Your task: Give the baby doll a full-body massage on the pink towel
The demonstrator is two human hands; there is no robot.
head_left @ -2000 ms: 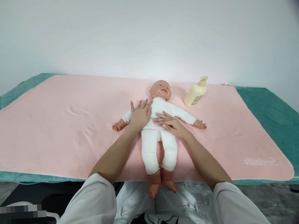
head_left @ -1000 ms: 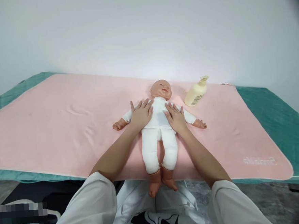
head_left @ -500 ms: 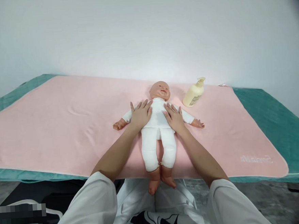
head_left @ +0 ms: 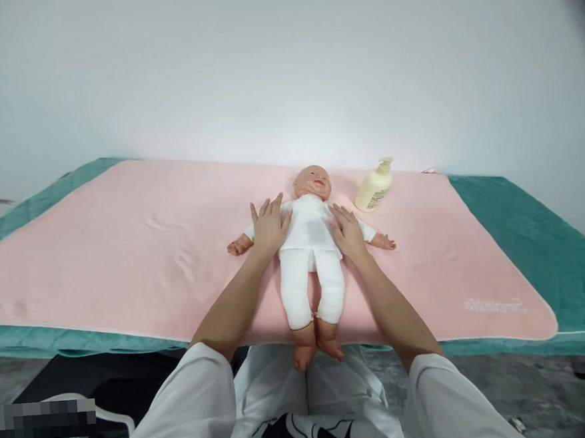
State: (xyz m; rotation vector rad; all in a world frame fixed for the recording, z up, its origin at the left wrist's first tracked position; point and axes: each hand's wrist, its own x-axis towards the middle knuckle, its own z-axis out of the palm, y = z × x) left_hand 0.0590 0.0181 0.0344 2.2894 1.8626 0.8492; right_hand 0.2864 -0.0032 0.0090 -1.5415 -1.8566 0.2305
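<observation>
A baby doll (head_left: 309, 228) in a white top and white trousers lies on its back, head away from me, its bare feet past the near edge of the pink mat (head_left: 125, 257). My left hand (head_left: 270, 226) is at the doll's side and upper arm on the left, fingers spread. On the opposite side my right hand (head_left: 347, 232) rests against the edge of the chest and the shoulder, its fingers stretched out. Neither hand grips anything. A pale yellow pump bottle (head_left: 373, 188) stands just beyond the doll's arm on the right.
Under the mat is a green padded cover (head_left: 538, 228), showing at both ends and along the front. A white wall (head_left: 282, 66) rises behind. Below the left front edge are something black and a curved white bar (head_left: 113, 415).
Both hands have slid outward from the doll's chest toward its sides, uncovering more of the white top. The camera view has shifted slightly.
</observation>
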